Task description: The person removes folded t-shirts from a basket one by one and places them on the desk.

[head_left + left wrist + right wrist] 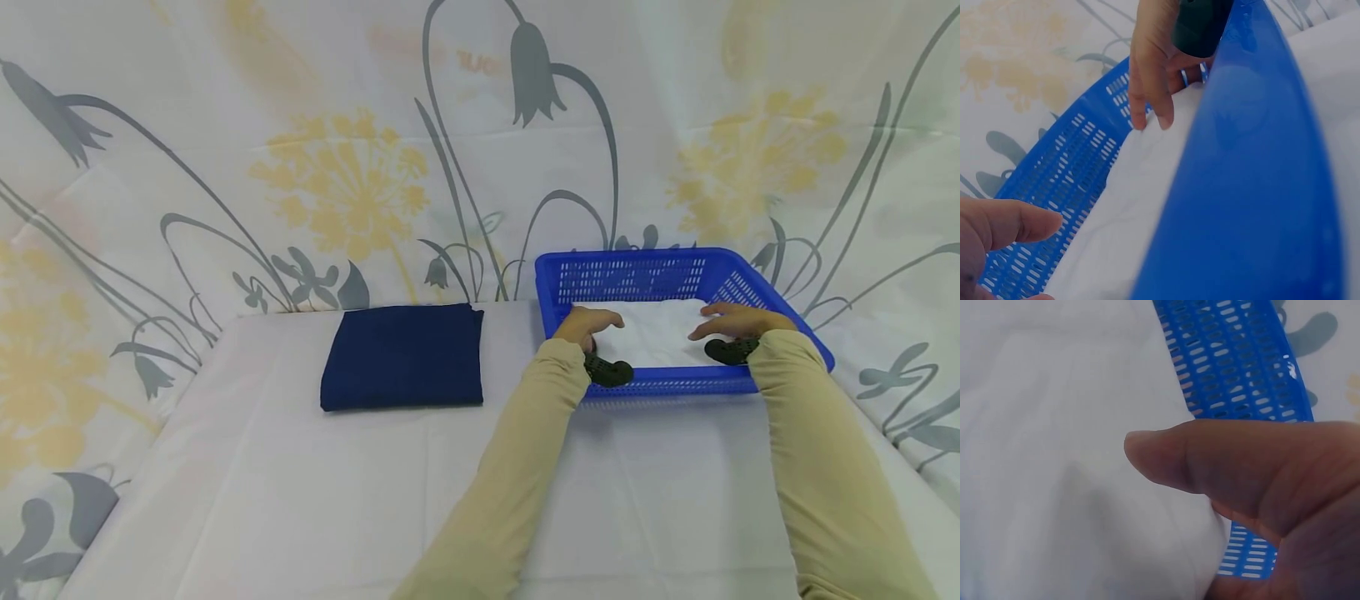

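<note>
A folded white cloth (652, 329) lies inside a blue plastic basket (622, 265) in the head view. My left hand (588, 323) reaches over the near rim at the cloth's left end, its thumb held out apart from the other fingers. At the cloth's right end is my right hand (738, 320), with fingers pointing down by the cloth's edge in the left wrist view. The right wrist view shows the right thumb (1179, 453) stretched above the white fabric. That hand's other fingers are mostly hidden behind the cloth's edge.
A folded navy cloth (405, 357) lies left of the basket on the white-covered table (360, 492). Behind the table hangs a flower-patterned curtain (480, 150). The basket's perforated walls rise around the white cloth.
</note>
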`<state>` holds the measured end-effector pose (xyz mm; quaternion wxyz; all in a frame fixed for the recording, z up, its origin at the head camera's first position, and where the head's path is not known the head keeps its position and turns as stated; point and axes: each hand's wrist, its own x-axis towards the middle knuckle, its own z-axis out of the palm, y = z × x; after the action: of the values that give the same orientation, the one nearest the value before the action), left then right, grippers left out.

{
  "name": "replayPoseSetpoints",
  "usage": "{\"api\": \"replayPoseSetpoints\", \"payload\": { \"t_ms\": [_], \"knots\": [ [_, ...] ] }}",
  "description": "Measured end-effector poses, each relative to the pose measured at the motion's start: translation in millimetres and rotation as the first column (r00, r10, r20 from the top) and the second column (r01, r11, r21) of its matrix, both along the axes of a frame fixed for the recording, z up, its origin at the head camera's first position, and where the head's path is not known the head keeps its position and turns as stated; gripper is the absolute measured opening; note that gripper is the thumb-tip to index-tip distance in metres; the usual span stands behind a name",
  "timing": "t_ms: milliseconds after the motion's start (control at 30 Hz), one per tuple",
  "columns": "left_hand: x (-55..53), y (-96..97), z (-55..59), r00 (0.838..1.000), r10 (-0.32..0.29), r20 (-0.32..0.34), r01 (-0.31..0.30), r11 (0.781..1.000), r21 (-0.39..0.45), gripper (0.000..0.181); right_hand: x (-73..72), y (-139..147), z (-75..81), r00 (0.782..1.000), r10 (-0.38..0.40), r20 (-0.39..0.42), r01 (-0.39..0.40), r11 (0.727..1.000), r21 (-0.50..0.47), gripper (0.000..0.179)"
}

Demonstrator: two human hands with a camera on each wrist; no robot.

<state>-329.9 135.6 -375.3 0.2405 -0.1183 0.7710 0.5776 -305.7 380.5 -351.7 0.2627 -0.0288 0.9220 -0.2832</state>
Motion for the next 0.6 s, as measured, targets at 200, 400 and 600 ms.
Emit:
{"api": "replayPoseSetpoints", "payload": {
  "t_ms": [200, 400, 600],
  "knots": [
    [-1.5, -5.6, 2.7, 0.995, -0.098, 0.031, 0.099, 0.995, -0.006, 0.082, -5.3, -2.0, -1.3, 1.0, 0.016, -0.016, -0.016, 0.999, 0.039, 0.083],
    [3.2, -6.4, 5.7, 0.993, -0.113, 0.025, 0.114, 0.993, -0.019, 0.074, -1.4, -5.3, 0.9, 1.0, -0.004, -0.023, 0.004, 1.0, 0.014, 0.08],
    [3.6, -2.5, 6.3, 0.996, -0.081, 0.033, 0.082, 0.996, -0.04, 0.071, -3.5, -1.7, -3.1, 1.0, -0.016, -0.023, 0.016, 1.0, 0.007, 0.085]
  ]
}}
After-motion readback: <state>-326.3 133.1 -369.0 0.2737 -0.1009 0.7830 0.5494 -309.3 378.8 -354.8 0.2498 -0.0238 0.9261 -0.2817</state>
